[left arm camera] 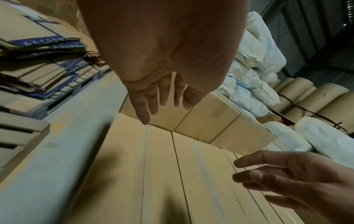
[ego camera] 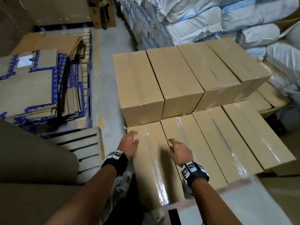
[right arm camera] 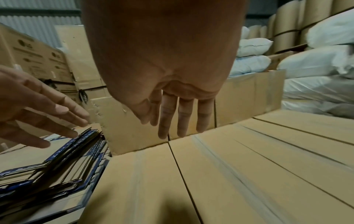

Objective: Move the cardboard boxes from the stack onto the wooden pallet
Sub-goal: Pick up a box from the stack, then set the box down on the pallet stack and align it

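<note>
sacks (ego camera: 211, 17) tower behind two tiers of boxes (ego camera: 178, 75); a pallet (ego camera: 84, 148) sits left, just beside them. above the nearest box (ego camera: 151, 159) hover the left hand (ego camera: 129, 142) and right hand (ego camera: 179, 149), fingers spread, holding nothing.

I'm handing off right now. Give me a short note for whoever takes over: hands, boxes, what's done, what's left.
Left hand: open, empty, over the near-left box.
Right hand: open, empty, above the same box; contact unclear.
Boxes: near row of four taped boxes, with a taller back row behind it.
Wooden pallet: to the left; its visible slats are bare.
Done: nothing visible on the pallet.
Left: take a grip on the near-left box and carry it over.
</note>
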Action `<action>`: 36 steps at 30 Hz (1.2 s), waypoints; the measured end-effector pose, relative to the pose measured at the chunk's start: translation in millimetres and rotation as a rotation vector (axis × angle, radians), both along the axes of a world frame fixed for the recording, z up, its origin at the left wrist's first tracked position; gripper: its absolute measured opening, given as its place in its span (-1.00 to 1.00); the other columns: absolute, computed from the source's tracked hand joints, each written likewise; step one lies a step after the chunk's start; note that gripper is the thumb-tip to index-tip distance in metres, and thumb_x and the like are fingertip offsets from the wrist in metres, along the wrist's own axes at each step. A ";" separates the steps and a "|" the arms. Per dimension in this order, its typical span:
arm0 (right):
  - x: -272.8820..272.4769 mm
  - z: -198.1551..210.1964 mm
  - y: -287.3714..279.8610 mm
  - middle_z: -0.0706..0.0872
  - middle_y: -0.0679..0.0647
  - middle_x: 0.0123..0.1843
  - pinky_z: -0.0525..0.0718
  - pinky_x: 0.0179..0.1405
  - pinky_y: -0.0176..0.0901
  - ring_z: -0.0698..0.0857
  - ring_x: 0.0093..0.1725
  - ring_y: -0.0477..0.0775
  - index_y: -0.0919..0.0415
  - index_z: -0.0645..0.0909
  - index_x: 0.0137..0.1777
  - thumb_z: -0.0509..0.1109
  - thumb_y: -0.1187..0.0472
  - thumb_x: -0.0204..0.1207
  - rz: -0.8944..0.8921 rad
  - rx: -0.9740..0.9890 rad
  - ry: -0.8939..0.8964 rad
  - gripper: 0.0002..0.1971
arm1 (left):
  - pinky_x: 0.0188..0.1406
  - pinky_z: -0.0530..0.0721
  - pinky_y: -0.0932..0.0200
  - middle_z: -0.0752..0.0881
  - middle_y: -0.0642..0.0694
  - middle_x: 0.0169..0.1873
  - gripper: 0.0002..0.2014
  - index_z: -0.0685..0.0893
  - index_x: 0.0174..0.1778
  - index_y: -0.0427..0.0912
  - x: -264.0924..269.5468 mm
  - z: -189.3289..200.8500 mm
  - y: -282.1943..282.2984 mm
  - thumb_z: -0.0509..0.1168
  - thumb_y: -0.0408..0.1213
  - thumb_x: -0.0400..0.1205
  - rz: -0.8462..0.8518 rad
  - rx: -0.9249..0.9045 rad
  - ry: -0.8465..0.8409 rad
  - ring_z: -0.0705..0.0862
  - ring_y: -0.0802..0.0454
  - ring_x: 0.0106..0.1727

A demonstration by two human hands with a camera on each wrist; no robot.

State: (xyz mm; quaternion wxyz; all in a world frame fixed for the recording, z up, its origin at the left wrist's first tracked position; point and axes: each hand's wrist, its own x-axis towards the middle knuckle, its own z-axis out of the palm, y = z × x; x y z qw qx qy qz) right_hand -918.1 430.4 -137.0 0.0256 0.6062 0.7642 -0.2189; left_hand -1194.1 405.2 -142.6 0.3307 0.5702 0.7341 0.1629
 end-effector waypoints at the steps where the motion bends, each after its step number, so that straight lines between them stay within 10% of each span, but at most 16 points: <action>1: 12.8 0.1 -26.3 0.78 0.17 0.30 0.72 0.04 0.04 0.79 0.18 0.28 -0.04 0.47 0.59 0.23 0.05 0.79 -0.012 -0.016 0.007 -0.61 | 0.69 0.37 0.02 0.51 -0.23 0.65 -0.58 0.57 0.61 -0.18 16.5 -3.1 -19.2 0.26 -0.27 0.81 -0.017 -0.016 -0.016 0.47 -0.22 0.67; 12: 128.6 -29.5 -242.8 0.87 -0.05 0.14 0.77 0.01 0.02 0.80 0.16 0.16 -0.13 0.58 0.42 0.28 -0.02 0.74 -0.309 -0.053 0.132 -0.71 | 0.36 0.55 0.23 0.71 -0.13 0.43 -0.63 0.66 0.52 -0.11 179.7 -24.0 -181.5 0.29 -0.27 0.77 -0.394 -0.176 -0.076 0.72 -0.09 0.33; 36: 237.4 -34.1 -678.9 0.83 -0.24 0.22 0.73 0.10 -0.03 0.76 0.26 0.03 -0.13 0.64 0.40 0.38 -0.07 0.73 -1.184 -0.188 0.168 -0.71 | 0.31 0.68 0.10 0.76 -0.07 0.34 -0.66 0.68 0.47 -0.04 331.5 -68.1 -448.0 0.31 -0.16 0.77 -1.220 -0.269 0.050 0.78 -0.04 0.20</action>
